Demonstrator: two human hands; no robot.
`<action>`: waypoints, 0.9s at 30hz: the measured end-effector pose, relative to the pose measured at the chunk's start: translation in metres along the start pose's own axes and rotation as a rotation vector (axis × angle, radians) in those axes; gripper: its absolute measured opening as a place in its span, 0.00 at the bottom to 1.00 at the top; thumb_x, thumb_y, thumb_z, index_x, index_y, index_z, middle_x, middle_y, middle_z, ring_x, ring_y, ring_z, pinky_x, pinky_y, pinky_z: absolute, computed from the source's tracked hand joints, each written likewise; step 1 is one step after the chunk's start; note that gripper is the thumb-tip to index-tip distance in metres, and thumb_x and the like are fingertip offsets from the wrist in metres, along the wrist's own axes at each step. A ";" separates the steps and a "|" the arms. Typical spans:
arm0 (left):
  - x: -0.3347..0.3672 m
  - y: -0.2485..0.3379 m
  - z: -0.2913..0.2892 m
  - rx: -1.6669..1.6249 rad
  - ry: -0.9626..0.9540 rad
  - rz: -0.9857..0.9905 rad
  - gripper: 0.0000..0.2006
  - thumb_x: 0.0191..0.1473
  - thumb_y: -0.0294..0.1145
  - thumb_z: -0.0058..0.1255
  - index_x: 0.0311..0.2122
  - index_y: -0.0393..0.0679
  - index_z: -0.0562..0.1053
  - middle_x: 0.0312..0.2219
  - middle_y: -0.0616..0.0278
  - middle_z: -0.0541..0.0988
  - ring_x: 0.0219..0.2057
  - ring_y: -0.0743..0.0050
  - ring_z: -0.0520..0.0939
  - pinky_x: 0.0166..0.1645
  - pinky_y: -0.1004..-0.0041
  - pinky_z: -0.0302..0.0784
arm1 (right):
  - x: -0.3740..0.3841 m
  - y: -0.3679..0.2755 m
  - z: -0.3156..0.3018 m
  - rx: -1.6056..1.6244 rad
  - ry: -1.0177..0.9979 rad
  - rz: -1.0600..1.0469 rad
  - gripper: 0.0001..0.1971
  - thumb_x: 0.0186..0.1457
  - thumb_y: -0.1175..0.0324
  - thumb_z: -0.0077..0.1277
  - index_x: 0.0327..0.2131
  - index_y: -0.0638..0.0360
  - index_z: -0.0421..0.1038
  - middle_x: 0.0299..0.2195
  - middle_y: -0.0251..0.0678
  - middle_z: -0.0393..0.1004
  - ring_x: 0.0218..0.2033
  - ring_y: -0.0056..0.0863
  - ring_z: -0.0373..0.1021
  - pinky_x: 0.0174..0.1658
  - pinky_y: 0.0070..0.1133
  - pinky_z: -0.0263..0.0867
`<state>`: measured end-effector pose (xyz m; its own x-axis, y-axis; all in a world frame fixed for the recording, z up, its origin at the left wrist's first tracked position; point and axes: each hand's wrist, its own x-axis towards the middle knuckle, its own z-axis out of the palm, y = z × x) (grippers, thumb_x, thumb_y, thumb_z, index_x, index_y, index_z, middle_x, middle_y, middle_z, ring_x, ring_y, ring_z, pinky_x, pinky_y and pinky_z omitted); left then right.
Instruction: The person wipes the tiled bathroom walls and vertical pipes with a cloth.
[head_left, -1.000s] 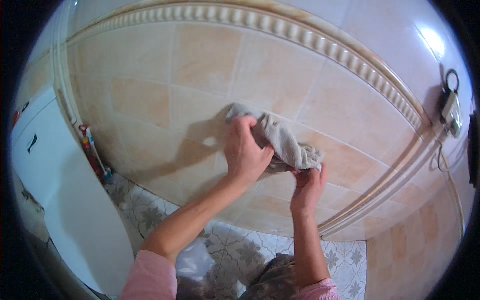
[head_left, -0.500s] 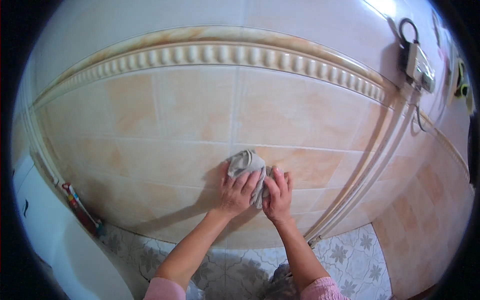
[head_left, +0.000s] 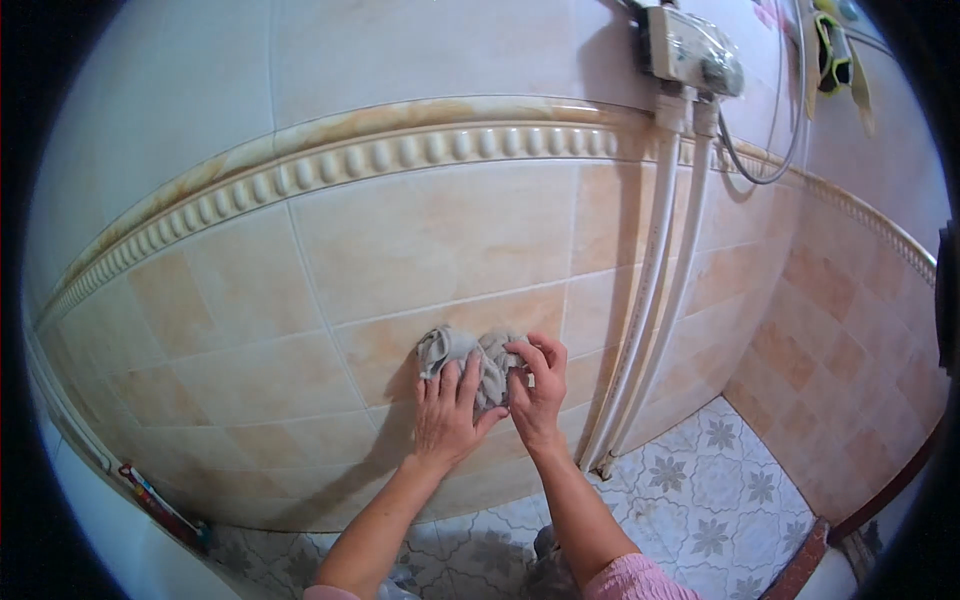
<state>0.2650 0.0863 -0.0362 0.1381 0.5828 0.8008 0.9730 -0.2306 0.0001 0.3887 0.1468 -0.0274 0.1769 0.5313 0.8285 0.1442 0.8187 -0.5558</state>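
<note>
A crumpled grey cloth (head_left: 490,368) is bunched against the beige tiled wall (head_left: 440,235). My left hand (head_left: 447,412) has its fingers pressed over the cloth's left part, where a rolled fold sticks out above the fingertips. On the other side my right hand (head_left: 538,390) grips the cloth with bent fingers and thumb. Both hands are side by side, a little left of two white pipes (head_left: 668,240) that run down the wall. The underside of the cloth is hidden.
A white box wrapped in clear plastic (head_left: 690,50) tops the pipes, with a grey hose (head_left: 760,180) beside it. A raised moulding (head_left: 430,148) crosses the wall. Patterned floor tiles (head_left: 690,485) lie below. Slim red-handled items (head_left: 155,500) stand at the lower left.
The view has turned to the right. My hands and the cloth have moved right along the wall, nearer the pipes. The cloth is bunched differently, and my right fingers are more curled.
</note>
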 end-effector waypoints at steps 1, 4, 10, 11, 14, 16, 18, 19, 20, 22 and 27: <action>0.001 0.001 0.001 0.000 0.022 -0.002 0.39 0.44 0.58 0.52 0.58 0.43 0.60 0.44 0.49 0.66 0.46 0.48 0.66 0.52 0.48 0.57 | 0.002 -0.004 -0.004 0.044 -0.030 0.078 0.16 0.45 0.83 0.46 0.38 0.57 0.72 0.41 0.42 0.64 0.39 0.33 0.67 0.38 0.23 0.67; 0.023 0.008 -0.004 0.132 0.085 0.087 0.39 0.43 0.56 0.53 0.58 0.44 0.59 0.45 0.44 0.64 0.46 0.44 0.66 0.51 0.48 0.57 | 0.013 -0.020 -0.017 0.141 0.007 0.260 0.16 0.45 0.84 0.46 0.39 0.58 0.72 0.37 0.38 0.65 0.38 0.29 0.68 0.37 0.20 0.67; 0.126 0.032 -0.005 0.182 0.348 0.223 0.25 0.47 0.43 0.53 0.50 0.42 0.68 0.48 0.42 0.67 0.50 0.42 0.66 0.56 0.49 0.57 | 0.040 -0.013 -0.036 0.604 0.270 0.315 0.16 0.49 0.82 0.46 0.44 0.62 0.67 0.47 0.38 0.63 0.46 0.26 0.64 0.47 0.20 0.63; 0.148 0.036 -0.005 0.180 0.394 0.261 0.23 0.47 0.42 0.53 0.48 0.41 0.69 0.48 0.43 0.67 0.51 0.42 0.66 0.57 0.49 0.57 | 0.045 -0.017 -0.041 0.667 0.281 0.254 0.17 0.50 0.81 0.45 0.46 0.62 0.65 0.51 0.39 0.61 0.50 0.26 0.62 0.49 0.21 0.62; 0.197 0.050 -0.004 0.190 0.500 0.364 0.21 0.48 0.40 0.52 0.45 0.40 0.70 0.50 0.43 0.66 0.55 0.42 0.63 0.59 0.48 0.54 | 0.047 -0.006 -0.042 0.462 0.143 0.110 0.18 0.52 0.78 0.45 0.48 0.62 0.62 0.57 0.45 0.53 0.56 0.38 0.57 0.55 0.27 0.56; 0.194 0.064 0.006 0.156 0.419 0.401 0.21 0.47 0.41 0.53 0.46 0.40 0.70 0.50 0.43 0.66 0.55 0.41 0.62 0.60 0.48 0.53 | 0.045 -0.002 -0.043 0.018 0.013 -0.050 0.20 0.52 0.77 0.44 0.50 0.64 0.59 0.58 0.52 0.49 0.58 0.49 0.53 0.59 0.32 0.49; 0.184 0.070 0.015 0.055 0.239 0.503 0.26 0.45 0.44 0.55 0.47 0.39 0.69 0.51 0.44 0.66 0.56 0.41 0.61 0.61 0.48 0.51 | 0.036 0.014 -0.038 -0.017 0.059 -0.017 0.20 0.51 0.77 0.44 0.49 0.66 0.59 0.58 0.54 0.49 0.58 0.50 0.52 0.60 0.32 0.48; 0.175 0.068 0.020 0.057 0.237 0.506 0.26 0.45 0.44 0.55 0.47 0.39 0.69 0.51 0.44 0.66 0.56 0.41 0.61 0.61 0.48 0.51 | 0.030 0.022 -0.034 -0.044 0.099 0.010 0.20 0.50 0.78 0.44 0.49 0.67 0.59 0.58 0.56 0.49 0.58 0.51 0.51 0.60 0.33 0.47; 0.167 0.068 0.022 0.017 0.165 0.586 0.28 0.43 0.46 0.56 0.47 0.38 0.68 0.51 0.44 0.66 0.56 0.42 0.61 0.61 0.48 0.51 | 0.026 0.027 -0.030 0.064 0.159 0.073 0.26 0.48 0.77 0.45 0.53 0.70 0.55 0.58 0.60 0.46 0.61 0.53 0.46 0.62 0.34 0.43; 0.167 0.063 0.023 -0.042 0.060 0.686 0.31 0.42 0.49 0.56 0.48 0.36 0.67 0.50 0.43 0.66 0.57 0.42 0.61 0.61 0.49 0.51 | 0.020 0.038 -0.028 -0.046 0.159 0.074 0.27 0.47 0.78 0.44 0.54 0.70 0.54 0.58 0.61 0.46 0.60 0.54 0.45 0.62 0.34 0.43; 0.198 0.067 0.018 0.110 0.122 0.755 0.30 0.44 0.46 0.56 0.48 0.36 0.66 0.51 0.42 0.65 0.57 0.43 0.61 0.61 0.50 0.52 | 0.037 0.012 -0.041 -0.233 0.144 0.070 0.30 0.48 0.77 0.44 0.56 0.68 0.52 0.58 0.61 0.47 0.60 0.55 0.47 0.61 0.35 0.45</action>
<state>0.3606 0.2003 0.1111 0.7565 0.2071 0.6204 0.6368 -0.4495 -0.6265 0.4370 0.1674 -0.0067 0.3287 0.5347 0.7785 0.3435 0.7002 -0.6259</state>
